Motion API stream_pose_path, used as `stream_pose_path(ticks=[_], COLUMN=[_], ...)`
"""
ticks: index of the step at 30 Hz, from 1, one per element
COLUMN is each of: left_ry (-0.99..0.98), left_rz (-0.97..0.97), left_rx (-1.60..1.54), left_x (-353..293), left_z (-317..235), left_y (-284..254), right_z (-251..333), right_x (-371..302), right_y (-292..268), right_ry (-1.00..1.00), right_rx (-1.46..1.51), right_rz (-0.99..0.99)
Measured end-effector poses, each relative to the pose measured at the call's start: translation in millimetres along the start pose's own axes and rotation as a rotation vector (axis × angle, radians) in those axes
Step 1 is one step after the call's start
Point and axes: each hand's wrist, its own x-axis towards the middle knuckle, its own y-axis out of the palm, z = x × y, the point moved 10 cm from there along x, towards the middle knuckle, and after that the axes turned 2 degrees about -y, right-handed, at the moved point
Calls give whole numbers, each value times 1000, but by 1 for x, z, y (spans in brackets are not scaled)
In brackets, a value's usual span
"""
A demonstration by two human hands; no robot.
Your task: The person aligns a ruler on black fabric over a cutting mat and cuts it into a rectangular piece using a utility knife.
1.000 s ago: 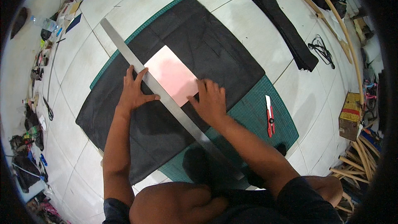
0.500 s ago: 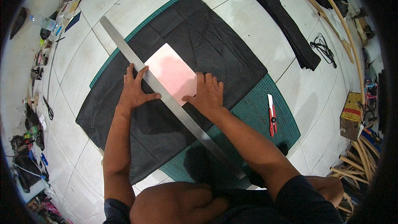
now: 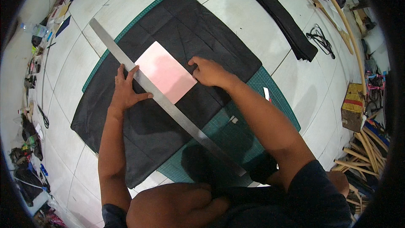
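Observation:
A long metal ruler point(image 3: 185, 121) lies slantwise over black cloth point(image 3: 181, 21) and the green cutting mat point(image 3: 217, 122) beneath. My left hand point(image 3: 125, 89) presses on the ruler's upper half, thumb and fingers spread. Against the ruler's right edge rests a pink rectangular card point(image 3: 164, 71). My right hand point(image 3: 209, 72) is beside the card's right corner, its fingers curled inward over the cloth; their undersides are hidden. A red cutter knife point(image 3: 266, 94) with its pale blade showing lies on the mat, mostly covered by my right forearm.
A folded black cloth strip point(image 3: 278, 17) lies on the white tiles, with a coiled black cord point(image 3: 320, 41) near it. A yellow box point(image 3: 353, 106) and several wooden rods point(image 3: 358, 160) stand at right. Scissors point(image 3: 43, 116) lie at left. A small pale piece point(image 3: 233, 120) is on the mat.
My right hand has lifted off the pink card's right edge, shifted up and curled its fingers. My left hand stays on the ruler. My right forearm now covers most of the cutter knife.

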Motion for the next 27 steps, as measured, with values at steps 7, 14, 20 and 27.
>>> stream_pose_path(ticks=[7, 14, 20, 27], left_ry=[20, -39, -136, -191], left_rz=[12, 46, 88, 176], left_rx=[15, 153, 266, 398], left_x=[2, 4, -2, 3], left_z=[-1, -4, 3, 2], left_y=[-1, 0, -2, -2], right_z=[-3, 4, -63, -307], right_x=[3, -17, -73, -250], right_y=[-1, 9, -45, -138], right_ry=[-56, -1, 152, 293], right_rx=[1, 327, 823, 1048], right_rz=[-77, -131, -281, -815])
